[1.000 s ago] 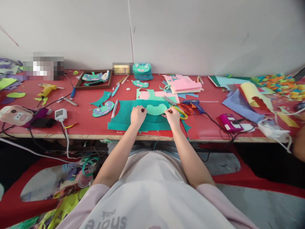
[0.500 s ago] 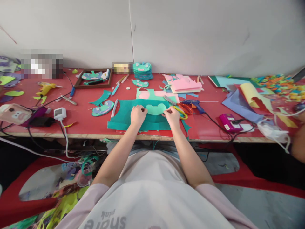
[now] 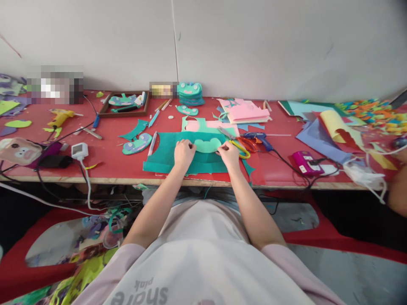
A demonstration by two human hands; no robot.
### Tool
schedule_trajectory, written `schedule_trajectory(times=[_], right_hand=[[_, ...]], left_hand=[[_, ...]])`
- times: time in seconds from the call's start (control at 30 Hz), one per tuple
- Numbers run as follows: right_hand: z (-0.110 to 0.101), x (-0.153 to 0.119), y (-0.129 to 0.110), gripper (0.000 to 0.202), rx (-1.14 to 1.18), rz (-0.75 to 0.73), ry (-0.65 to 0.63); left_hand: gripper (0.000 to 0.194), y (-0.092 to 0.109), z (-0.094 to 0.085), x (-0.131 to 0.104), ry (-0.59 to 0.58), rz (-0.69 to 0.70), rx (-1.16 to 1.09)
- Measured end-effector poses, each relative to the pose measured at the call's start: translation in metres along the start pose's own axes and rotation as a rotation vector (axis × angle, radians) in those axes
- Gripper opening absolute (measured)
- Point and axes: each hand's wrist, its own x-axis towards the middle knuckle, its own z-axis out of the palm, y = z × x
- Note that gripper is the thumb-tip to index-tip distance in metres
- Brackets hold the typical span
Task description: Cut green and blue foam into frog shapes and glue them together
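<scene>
On the dark green sheet (image 3: 165, 156) at the near edge of the red table (image 3: 104, 163), in the head view, both hands work a light green cutout (image 3: 207, 145). The left hand (image 3: 183, 153) presses its fingertips on the cutout's left end; the right hand (image 3: 229, 154) has thumb and finger pinched together at the cutout's right end. Whether the right hand also grips a pen or other small tool cannot be told.

As a judgement: the cutout lies flat on the dark sheet with both ends held down, so placing it looks done, while fixing or tracing it looks unfinished. A stack of finished frog faces (image 3: 190, 94) at the wall, well beyond the hands, and 1 more frog face (image 3: 187, 110) in front of it suggest several pieces are already complete.

Just right of the right hand lie scissors (image 3: 242, 146), their handles close to the knuckles, and beyond them a glue gun (image 3: 259, 138) whose cable trails right toward a purple device (image 3: 307, 163). Left of the left hand lie a pen (image 3: 152, 145) and a purple-green piece (image 3: 137, 145), near but apart from the sheet. Beyond the cutout sits a pink sheet (image 3: 203, 126), and farther right a pink stack (image 3: 247, 113).

The scissors crowd the right hand most. Another person's arm (image 3: 397, 195) shows at the far right edge, well apart.
</scene>
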Motion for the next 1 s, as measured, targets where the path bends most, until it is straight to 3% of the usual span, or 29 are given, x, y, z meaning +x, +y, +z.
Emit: schedule_trajectory(times=[0.57, 1.0], right_hand=[[-0.0007, 0.0041, 0.0052, 0.014, -0.042, -0.01, -0.025], [-0.0004, 0.0031, 0.0036, 0.015, -0.049, -0.012, -0.023]], left_hand=[[0.015, 0.0036, 0.0002, -0.0007, -0.009, 0.012, 0.146], [0.015, 0.0036, -0.0059, -0.0056, 0.026, -0.039, 0.051]])
